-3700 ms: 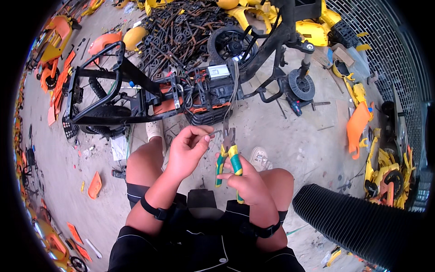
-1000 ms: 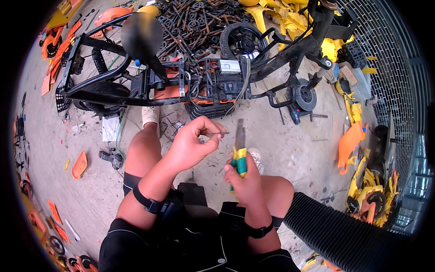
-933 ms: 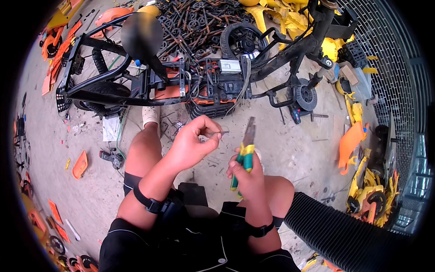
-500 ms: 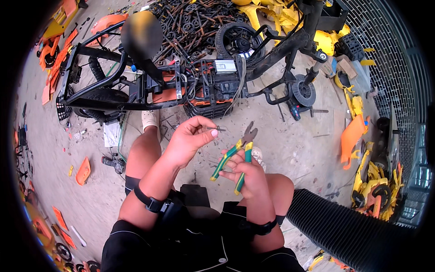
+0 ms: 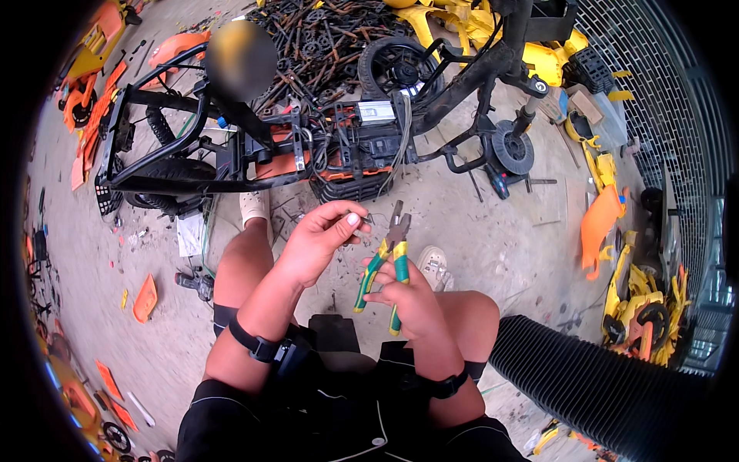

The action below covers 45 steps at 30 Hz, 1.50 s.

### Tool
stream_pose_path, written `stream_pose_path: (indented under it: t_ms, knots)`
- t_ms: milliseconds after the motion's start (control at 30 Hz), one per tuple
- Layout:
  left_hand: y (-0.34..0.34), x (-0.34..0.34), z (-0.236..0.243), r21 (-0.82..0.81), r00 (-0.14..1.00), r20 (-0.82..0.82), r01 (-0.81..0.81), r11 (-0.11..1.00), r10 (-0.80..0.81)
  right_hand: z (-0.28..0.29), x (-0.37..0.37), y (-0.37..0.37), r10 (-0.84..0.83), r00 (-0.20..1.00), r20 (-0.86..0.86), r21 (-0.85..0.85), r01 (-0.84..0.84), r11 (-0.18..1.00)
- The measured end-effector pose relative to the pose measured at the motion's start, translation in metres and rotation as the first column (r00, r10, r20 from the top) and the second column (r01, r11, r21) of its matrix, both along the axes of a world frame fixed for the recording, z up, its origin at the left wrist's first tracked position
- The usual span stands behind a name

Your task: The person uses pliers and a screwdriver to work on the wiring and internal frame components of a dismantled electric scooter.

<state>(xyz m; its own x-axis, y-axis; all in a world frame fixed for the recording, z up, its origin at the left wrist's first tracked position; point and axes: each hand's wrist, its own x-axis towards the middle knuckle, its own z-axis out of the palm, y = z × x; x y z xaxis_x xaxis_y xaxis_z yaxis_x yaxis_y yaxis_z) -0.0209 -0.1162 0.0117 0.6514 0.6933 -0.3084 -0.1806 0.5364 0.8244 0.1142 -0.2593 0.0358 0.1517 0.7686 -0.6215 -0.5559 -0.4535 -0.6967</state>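
Note:
My left hand (image 5: 319, 240) is pinched at the thumb and forefinger around a small, thin dark piece (image 5: 367, 220), perhaps a bit of wire; it is too small to name surely. Pliers (image 5: 401, 265) with green and yellow handles lie in my right hand (image 5: 416, 300), fingers threaded between the handles. Their metal jaws point up, just right of the left fingertips, slightly parted and apart from the thin piece. Beyond both hands stands a stripped black vehicle frame (image 5: 158, 185) with cables, a silver box (image 5: 376, 112) and orange panels in its middle.
Behind the frame lies a heap of rusty metal parts (image 5: 319, 46). A black ribbed hose (image 5: 570, 369) runs at my lower right. Yellow and orange plastic parts (image 5: 603, 223) line the right side. A power drill (image 5: 194, 285) and an orange piece (image 5: 145, 299) lie on the floor at left.
The pliers have moved left, closer to my left fingertips, and their jaws have turned more upright. My left hand has stayed nearly in place, still pinching the thin piece.

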Motion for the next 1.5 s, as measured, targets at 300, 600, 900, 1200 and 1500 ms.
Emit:
stream_pose_path:
  t_ms: [300,600,900,1200,1500]
  knots:
    - [0.000,0.002,0.003,0.095,0.991,-0.116,0.076,0.993,-0.065,-0.002,-0.003,-0.003,0.034,0.999,0.031,0.057,-0.035,0.998]
    - [-0.011,0.012,-0.005,0.364,0.948,-0.315,0.066,0.929,0.056,-0.019,-0.004,-0.008,0.129,0.972,0.196,0.013,-0.134,0.991]
    - [-0.013,0.013,-0.010,0.451,0.936,-0.339,0.070,0.890,0.098,-0.020,-0.003,-0.007,0.174,0.940,0.293,-0.051,-0.166,0.985]
    - [-0.013,0.014,-0.002,0.525,0.914,-0.395,0.138,0.840,0.096,-0.001,-0.005,-0.002,0.246,0.874,0.418,-0.128,-0.212,0.969]
    - [-0.011,0.012,0.006,0.560,0.906,-0.409,0.159,0.813,0.104,-0.010,-0.005,-0.004,0.254,0.829,0.498,-0.105,-0.233,0.967]
